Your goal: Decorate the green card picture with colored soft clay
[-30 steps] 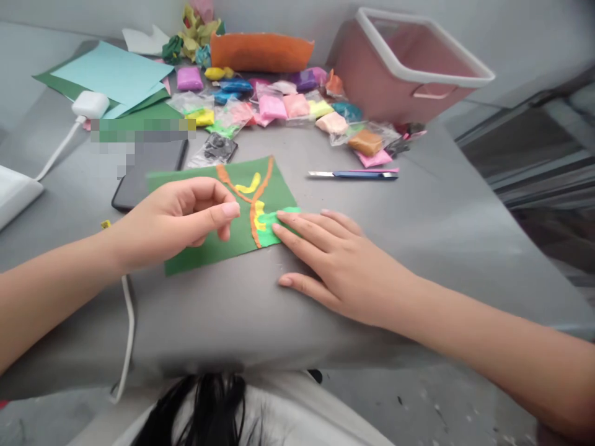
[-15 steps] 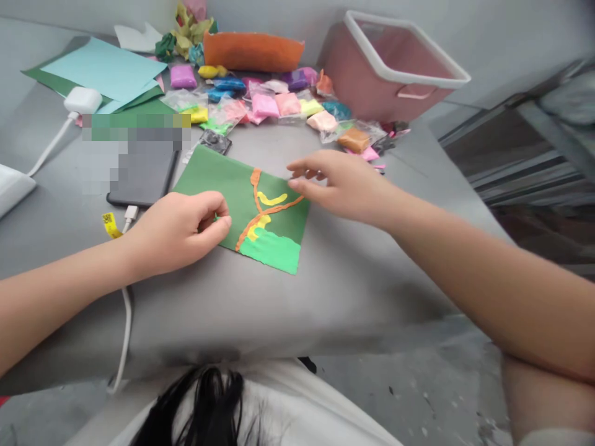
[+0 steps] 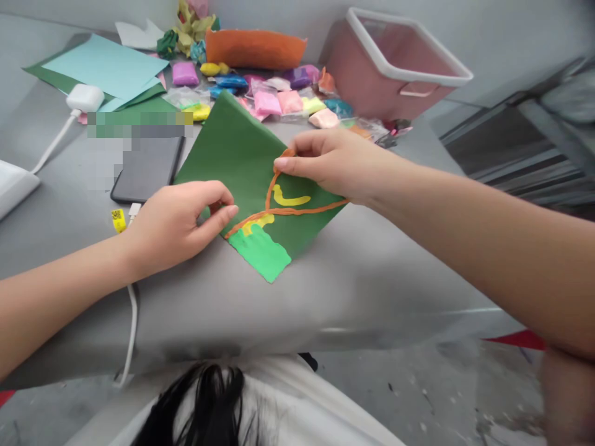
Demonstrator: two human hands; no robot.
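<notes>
A dark green sheet (image 3: 232, 155) lies turned like a diamond on the grey table, its far edge seeming raised. It bears orange clay strips (image 3: 307, 211), yellow clay pieces (image 3: 292, 199) and a light green clay patch (image 3: 263, 253) at its near corner. My right hand (image 3: 325, 161) pinches the sheet's far right edge at the end of an orange strip. Over the sheet's left part is my left hand (image 3: 195, 217), thumb and forefinger curled near each other; a bit of green shows behind them, too small to make out.
Packets of coloured clay (image 3: 267, 104) line the back beside an orange piece (image 3: 255, 49) and a pink bin (image 3: 385, 80). At the left are a phone (image 3: 151, 167), a white cable (image 3: 133, 322) and paper sheets (image 3: 102, 68).
The green sheet has turned, with its far left corner swung away from me. My right hand has closed on its edge and moved slightly left. My left hand has shifted slightly right.
</notes>
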